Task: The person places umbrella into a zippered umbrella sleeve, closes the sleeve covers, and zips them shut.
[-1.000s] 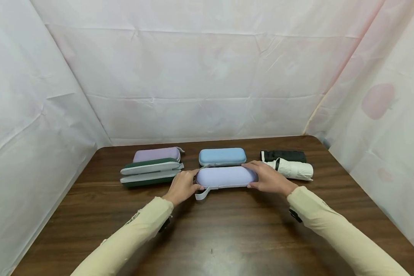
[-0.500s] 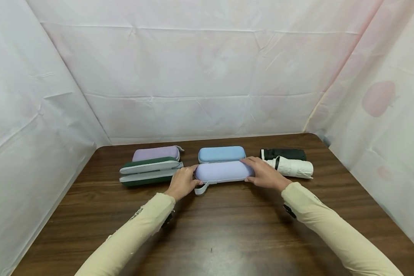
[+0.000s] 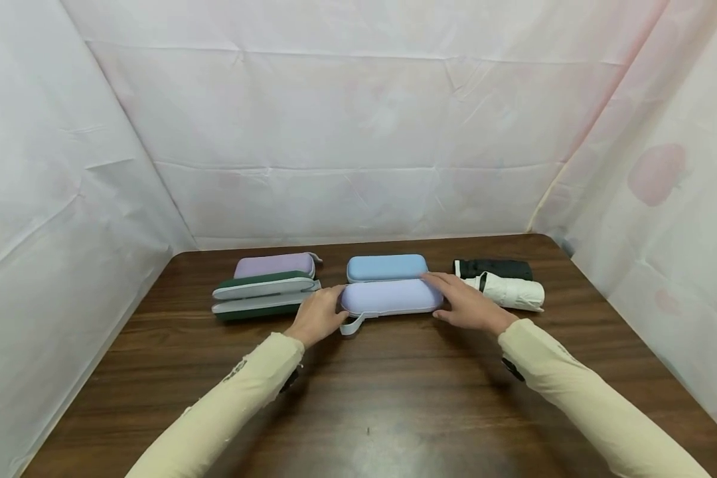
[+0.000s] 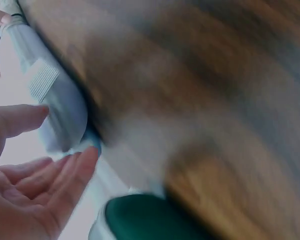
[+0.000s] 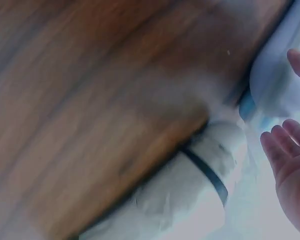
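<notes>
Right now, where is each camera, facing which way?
Head: worn there, facing forward-down at smooth lilac oblong case; left hand, right hand, cream sleeves.
Left wrist: worn there, facing lilac case's left end, dark-green rounded case; both hands.
Right wrist: worn there, facing lilac case's right end, rolled white umbrella; right hand.
Both wrist views share the lilac case.

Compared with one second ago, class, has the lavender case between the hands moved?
Yes: in the head view, the lavender case has shifted farther back, closer to the unmoved light-blue case.

makeshift booth [image 3: 66,219]: white sheeting [image 3: 346,119] behind and beside wooden table [image 3: 364,392]
</notes>
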`<action>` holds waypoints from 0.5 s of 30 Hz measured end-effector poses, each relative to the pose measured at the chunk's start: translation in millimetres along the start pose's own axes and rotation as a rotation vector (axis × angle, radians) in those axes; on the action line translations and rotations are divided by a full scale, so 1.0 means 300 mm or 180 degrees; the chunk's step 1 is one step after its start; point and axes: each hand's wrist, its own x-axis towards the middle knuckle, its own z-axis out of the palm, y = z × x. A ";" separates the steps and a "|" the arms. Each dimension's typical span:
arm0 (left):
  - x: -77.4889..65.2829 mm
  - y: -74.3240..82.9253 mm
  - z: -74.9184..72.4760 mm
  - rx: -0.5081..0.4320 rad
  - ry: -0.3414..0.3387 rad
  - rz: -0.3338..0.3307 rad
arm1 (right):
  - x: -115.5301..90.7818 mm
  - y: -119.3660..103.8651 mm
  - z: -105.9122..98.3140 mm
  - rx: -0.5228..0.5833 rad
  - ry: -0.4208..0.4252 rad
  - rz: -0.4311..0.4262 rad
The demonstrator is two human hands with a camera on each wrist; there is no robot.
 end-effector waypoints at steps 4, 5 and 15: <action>-0.008 -0.033 -0.076 0.0159 0.0267 0.0228 | -0.036 0.027 -0.058 -0.0088 0.0003 0.0047; -0.007 -0.047 -0.104 0.0190 0.0312 0.0260 | -0.047 0.038 -0.075 -0.0125 0.0015 0.0058; -0.002 -0.324 -0.346 0.0131 -0.0542 -0.0166 | -0.181 0.173 -0.197 -0.0652 -0.0020 0.0241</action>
